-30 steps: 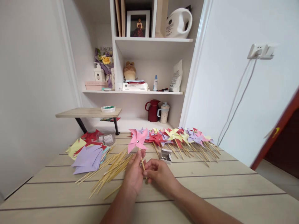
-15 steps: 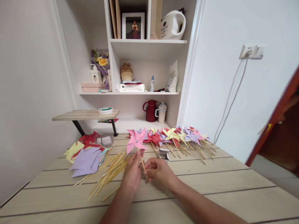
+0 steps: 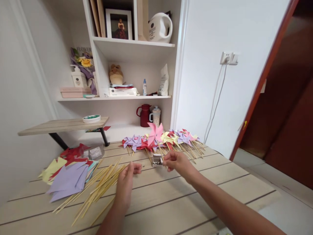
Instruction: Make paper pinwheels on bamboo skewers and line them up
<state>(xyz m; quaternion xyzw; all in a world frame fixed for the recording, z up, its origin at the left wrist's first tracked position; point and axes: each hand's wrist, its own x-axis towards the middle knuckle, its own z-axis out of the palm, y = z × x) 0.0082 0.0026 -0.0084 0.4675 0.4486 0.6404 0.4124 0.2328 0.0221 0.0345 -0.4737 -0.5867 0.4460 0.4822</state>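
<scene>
A pink paper pinwheel (image 3: 156,133) on a thin stick is held up over the far side of the table. My right hand (image 3: 174,162) is closed in a pinch around the lower part of its stick. Close by the right fingers stands a small open box (image 3: 156,160) with shiny small pieces inside. My left hand (image 3: 127,178) is beside the loose wooden sticks (image 3: 100,186), its fingers loosely bent and apart, with nothing visible in them. Behind the box lies a row of finished pinwheels (image 3: 133,142) in purple, red, yellow and pink.
Purple paper sheets (image 3: 69,179) lie at the left, with yellow and red cut paper behind. A clear plastic container (image 3: 94,152) is beside them. A raised wooden stand (image 3: 61,125) carries a round white tin (image 3: 91,118). Shelves hold a red jug (image 3: 145,116) and a cup (image 3: 156,116).
The pink pinwheel has moved away from me toward the row, now in my right hand alone. My left hand has let go of it. The view has turned to the right.
</scene>
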